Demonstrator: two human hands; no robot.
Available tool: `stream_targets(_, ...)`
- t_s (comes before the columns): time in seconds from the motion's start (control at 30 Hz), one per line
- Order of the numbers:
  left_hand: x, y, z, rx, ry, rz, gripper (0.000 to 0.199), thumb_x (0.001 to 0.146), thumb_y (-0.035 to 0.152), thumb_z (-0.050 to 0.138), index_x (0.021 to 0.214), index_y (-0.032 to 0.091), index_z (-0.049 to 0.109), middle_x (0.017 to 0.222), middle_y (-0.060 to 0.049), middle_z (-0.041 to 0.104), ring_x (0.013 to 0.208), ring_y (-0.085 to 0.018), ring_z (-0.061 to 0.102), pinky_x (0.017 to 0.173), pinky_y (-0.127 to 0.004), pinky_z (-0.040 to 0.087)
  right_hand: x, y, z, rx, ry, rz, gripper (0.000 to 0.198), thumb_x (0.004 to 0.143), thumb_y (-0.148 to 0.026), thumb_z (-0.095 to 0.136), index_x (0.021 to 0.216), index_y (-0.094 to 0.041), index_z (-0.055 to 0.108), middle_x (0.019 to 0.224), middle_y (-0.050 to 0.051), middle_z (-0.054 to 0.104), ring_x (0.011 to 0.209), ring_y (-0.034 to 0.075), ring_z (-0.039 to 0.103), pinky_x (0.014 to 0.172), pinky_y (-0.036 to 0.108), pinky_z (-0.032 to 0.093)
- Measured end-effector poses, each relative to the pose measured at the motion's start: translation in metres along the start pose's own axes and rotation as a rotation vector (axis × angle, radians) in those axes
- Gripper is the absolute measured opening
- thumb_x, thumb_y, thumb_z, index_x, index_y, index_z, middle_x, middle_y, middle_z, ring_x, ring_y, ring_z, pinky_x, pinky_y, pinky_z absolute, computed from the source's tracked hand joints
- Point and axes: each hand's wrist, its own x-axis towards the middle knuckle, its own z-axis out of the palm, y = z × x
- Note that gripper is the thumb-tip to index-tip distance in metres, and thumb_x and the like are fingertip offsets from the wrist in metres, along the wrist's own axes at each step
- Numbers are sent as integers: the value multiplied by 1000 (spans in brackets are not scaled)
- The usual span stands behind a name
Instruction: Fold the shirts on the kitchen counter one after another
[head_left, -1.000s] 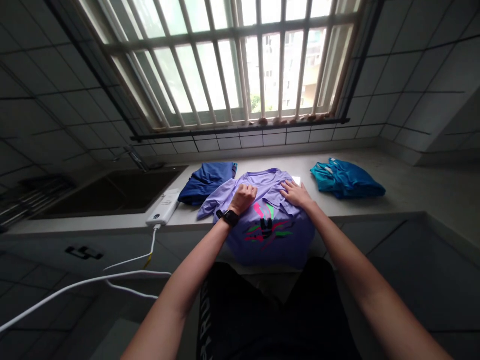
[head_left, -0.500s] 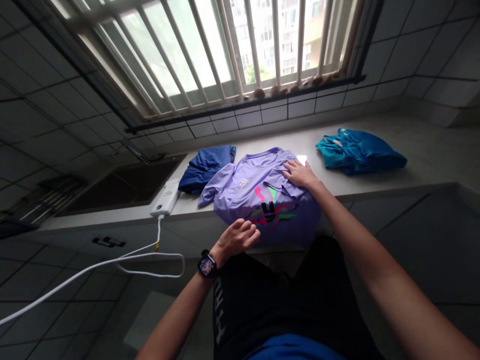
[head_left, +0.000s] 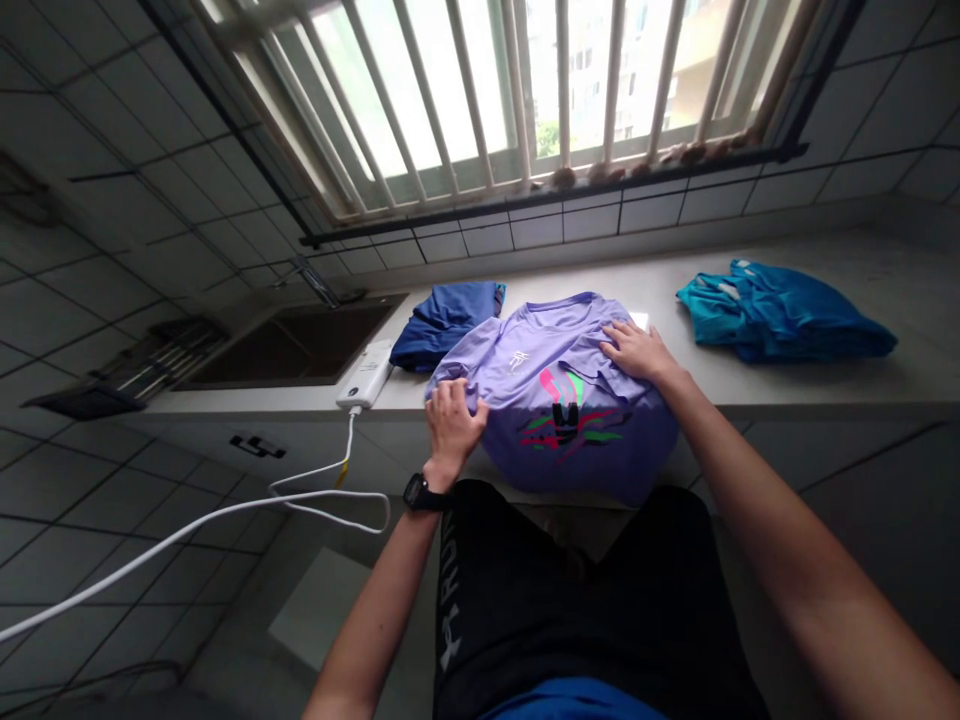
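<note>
A purple T-shirt (head_left: 559, 360) with a white logo and a pink, green and black print is spread over the worktop, its lower part hanging down past the front edge. At its left sleeve, my left hand (head_left: 454, 425), with a black watch on the wrist, has its fingers curled over the fabric, thumb to the right. My right hand (head_left: 636, 352) rests flat on the other sleeve, which is folded inward over the chest. Those fingers are stretched out and press on the cloth.
Behind the shirt's left side lies a folded dark blue garment (head_left: 450, 325); a teal garment (head_left: 795, 315) lies on the right. A white power bank (head_left: 366, 375) with a white cable (head_left: 225, 512) sits beside the sink (head_left: 300, 345). A barred window (head_left: 517, 100) is above the worktop (head_left: 780, 385).
My left hand has moved up and forward from in front of the shirt onto its left sleeve. My right hand stays on the folded sleeve. The whole view has shifted slightly.
</note>
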Motion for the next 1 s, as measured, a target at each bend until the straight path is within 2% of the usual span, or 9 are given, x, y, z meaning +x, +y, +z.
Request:
stream_targets(0.1, 20, -22, 4, -55, 76, -324, 48, 92, 38, 62, 132, 12, 58, 130, -25, 60, 126, -42, 56, 106, -56, 46, 0, 0, 1, -7, 6, -9, 62, 105, -50, 29, 160, -25, 44, 170, 9, 37, 157, 34, 32, 125, 65, 21)
stream_targets(0.2, 37, -42, 6, -126, 114, -394, 56, 88, 43, 67, 134, 13, 57, 134, -25, 61, 131, -41, 55, 111, -58, 44, 0, 0, 2, -10, 8, -8, 62, 105, -50, 30, 160, -26, 43, 170, 9, 37, 157, 34, 32, 125, 64, 22)
stream_targets(0.33, 55, -56, 2, -327, -8, -391, 45, 78, 31, 74, 120, 17, 63, 114, -16, 72, 112, -33, 68, 101, -47, 53, 3, 3, 6, 0, 12, -7, 62, 105, -51, 30, 159, -25, 46, 169, 10, 38, 156, 34, 32, 124, 65, 22)
stream_targets(0.47, 66, -61, -6, -665, 46, -405, 30, 70, 23, 68, 98, 19, 63, 96, -7, 72, 92, -23, 70, 87, -39, 58, 7, 9, 13, 22, 43, -26, 61, 104, -53, 32, 158, -27, 47, 169, 9, 39, 156, 35, 32, 124, 67, 22)
stream_targets(0.53, 67, -58, -14, -859, 55, -356, 35, 67, 24, 67, 101, 20, 60, 93, -4, 68, 89, -20, 68, 83, -34, 58, 9, 10, 15, 23, 50, -26, 62, 104, -53, 32, 158, -28, 47, 168, 9, 40, 156, 35, 33, 124, 66, 22)
stream_targets(0.67, 63, -47, -34, -1153, -48, -96, 46, 75, 34, 63, 120, 24, 57, 98, -2, 64, 86, -16, 66, 83, -32, 57, 9, 10, 15, 23, 46, -26, 61, 104, -53, 32, 158, -29, 47, 169, 8, 40, 156, 34, 32, 124, 67, 23)
stream_targets(0.77, 62, -38, -38, -1114, -133, -16, 44, 83, 40, 63, 123, 24, 60, 101, -4, 67, 90, -17, 67, 87, -34, 58, 7, 7, 12, 25, 38, -17, 61, 104, -52, 33, 157, -28, 48, 169, 8, 39, 156, 34, 32, 124, 66, 23)
stream_targets(0.9, 65, -27, -23, -812, -316, 35, 44, 80, 40, 76, 119, 21, 68, 109, -7, 72, 105, -23, 70, 94, -38, 57, 4, 2, 7, 22, 17, -2, 62, 104, -50, 33, 158, -23, 46, 170, 10, 36, 158, 33, 30, 126, 64, 21)
stream_targets(1.0, 67, -18, -8, -594, -316, 72, 42, 80, 36, 78, 120, 23, 73, 119, -9, 70, 117, -26, 67, 102, -39, 54, 2, 0, 4, 27, 12, -3, 61, 104, -49, 34, 158, -24, 46, 170, 10, 37, 158, 33, 29, 125, 65, 21)
